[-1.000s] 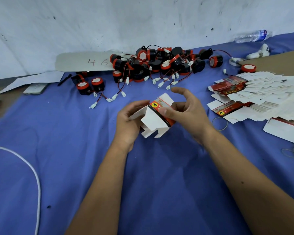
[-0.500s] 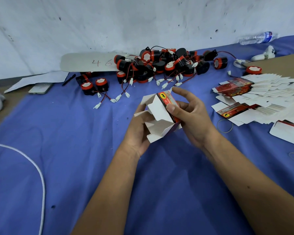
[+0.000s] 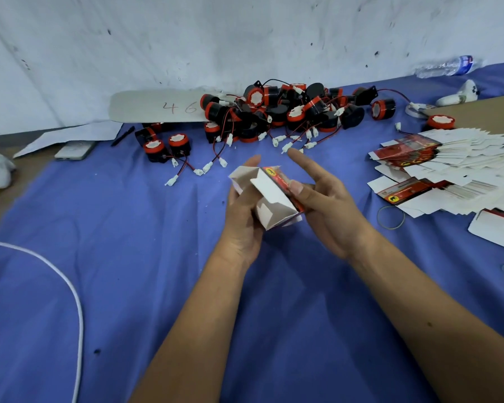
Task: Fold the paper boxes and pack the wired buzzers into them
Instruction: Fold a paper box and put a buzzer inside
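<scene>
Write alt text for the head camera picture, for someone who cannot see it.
Two bare hands hold a half-folded paper box above a blue cloth, the left hand gripping it and the right hand pinching its red side, forefinger outstretched. Behind lies a pile of wired buzzers; a fanned stack of flat boxes lies to the right.
</scene>
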Demonstrator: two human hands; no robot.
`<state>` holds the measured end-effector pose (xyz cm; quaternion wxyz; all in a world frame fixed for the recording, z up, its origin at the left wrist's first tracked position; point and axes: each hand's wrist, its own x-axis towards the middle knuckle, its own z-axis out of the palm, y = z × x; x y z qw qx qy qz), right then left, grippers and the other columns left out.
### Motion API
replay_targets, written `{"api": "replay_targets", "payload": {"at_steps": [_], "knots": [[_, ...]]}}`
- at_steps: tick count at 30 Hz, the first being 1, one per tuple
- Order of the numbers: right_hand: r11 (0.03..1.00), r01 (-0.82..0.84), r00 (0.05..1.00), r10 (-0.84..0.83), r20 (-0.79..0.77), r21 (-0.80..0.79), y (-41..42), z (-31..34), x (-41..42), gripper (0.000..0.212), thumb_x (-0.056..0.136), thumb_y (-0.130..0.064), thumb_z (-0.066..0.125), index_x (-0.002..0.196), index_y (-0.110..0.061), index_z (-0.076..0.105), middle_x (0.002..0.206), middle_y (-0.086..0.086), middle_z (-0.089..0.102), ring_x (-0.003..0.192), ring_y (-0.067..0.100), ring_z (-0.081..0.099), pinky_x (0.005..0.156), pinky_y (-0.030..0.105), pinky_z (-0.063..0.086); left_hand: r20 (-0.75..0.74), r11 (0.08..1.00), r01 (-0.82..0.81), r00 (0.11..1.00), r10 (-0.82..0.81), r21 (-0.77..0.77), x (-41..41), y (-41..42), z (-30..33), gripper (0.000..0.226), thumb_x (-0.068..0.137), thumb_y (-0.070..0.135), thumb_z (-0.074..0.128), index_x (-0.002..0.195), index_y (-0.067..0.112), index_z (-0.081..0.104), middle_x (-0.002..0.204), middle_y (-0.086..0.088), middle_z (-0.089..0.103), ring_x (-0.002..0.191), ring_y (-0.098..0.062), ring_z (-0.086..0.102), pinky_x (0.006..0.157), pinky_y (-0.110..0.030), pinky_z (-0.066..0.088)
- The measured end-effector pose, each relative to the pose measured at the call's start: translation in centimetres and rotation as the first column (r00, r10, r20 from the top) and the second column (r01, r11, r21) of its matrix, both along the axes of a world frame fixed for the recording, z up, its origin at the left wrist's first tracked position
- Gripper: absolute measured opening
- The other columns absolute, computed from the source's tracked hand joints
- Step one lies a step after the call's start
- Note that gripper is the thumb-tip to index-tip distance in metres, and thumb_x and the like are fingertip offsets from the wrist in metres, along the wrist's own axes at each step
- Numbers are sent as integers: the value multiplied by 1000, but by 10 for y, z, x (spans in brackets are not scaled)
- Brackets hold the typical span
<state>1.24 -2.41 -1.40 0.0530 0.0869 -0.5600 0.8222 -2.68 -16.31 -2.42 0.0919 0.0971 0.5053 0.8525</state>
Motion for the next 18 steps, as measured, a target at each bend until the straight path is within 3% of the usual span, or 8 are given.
{"api": "replay_targets", "payload": {"at_steps": [2,4,7,9,11,13,15,18], "knots": [[998,-24,999,26,-30,61,0,0,0,76,89,-19,68,156,-21,34,99,16,71,91,25,66,86,28,53,8,996,-89,996,89,-7,-2,-4,2,82,58,47,71,136,25,56,105,1,76,90,-18,73,69,-31,60],[987,-50,996,60,-61,151,1,0,0,90,81,-18,75,158,-23,29,88,7,65,88,21,62,86,29,53,17,988,-152,988,152,-15,-4,-6,2,79,56,44,71,132,27,57,110,-4,73,92,-23,71,71,-34,61],[924,-10,990,63,-127,383,0,-4,3,102,68,-30,87,156,-32,34,84,-5,62,87,17,60,97,37,50,9,974,-225,974,226,-34,-7,-6,1,57,71,30,74,126,28,60,114,-8,69,95,-27,70,83,-49,59],[870,73,986,13,-169,488,-2,-8,2,100,66,-37,89,152,-36,38,85,-3,62,90,20,62,103,35,48,-38,956,-286,958,284,-60,-9,-5,0,44,82,19,71,124,28,61,105,0,72,92,-23,71,86,-50,59],[863,131,984,-51,-173,488,-5,-11,2,93,69,-41,88,150,-35,41,88,6,63,93,25,63,101,34,49,-143,944,-310,945,293,-114,-8,-4,-1,43,88,3,68,124,27,63,97,5,73,86,-19,71,79,-47,61],[875,162,983,-105,-150,455,-7,-14,0,85,74,-38,86,147,-34,44,85,5,61,85,19,61,92,32,49,-214,934,-312,938,274,-172,-4,-1,0,46,88,0,66,125,28,66,110,-5,70,89,-22,69,77,-46,60],[898,173,985,-145,-99,406,-7,-15,-2,77,76,-33,84,143,-35,47,82,2,57,81,14,59,88,33,48,-261,915,-340,923,281,-217,-1,1,2,49,85,4,66,125,32,70,134,-11,59,112,-29,66,93,-53,57],[927,165,986,-162,-37,337,-3,-16,-4,75,74,-24,82,141,-33,50,82,4,58,83,16,62,91,38,49,-332,910,-287,925,183,-299,-2,-3,5,47,84,10,67,127,26,69,141,-9,56,132,-34,56,109,-61,46]]}}
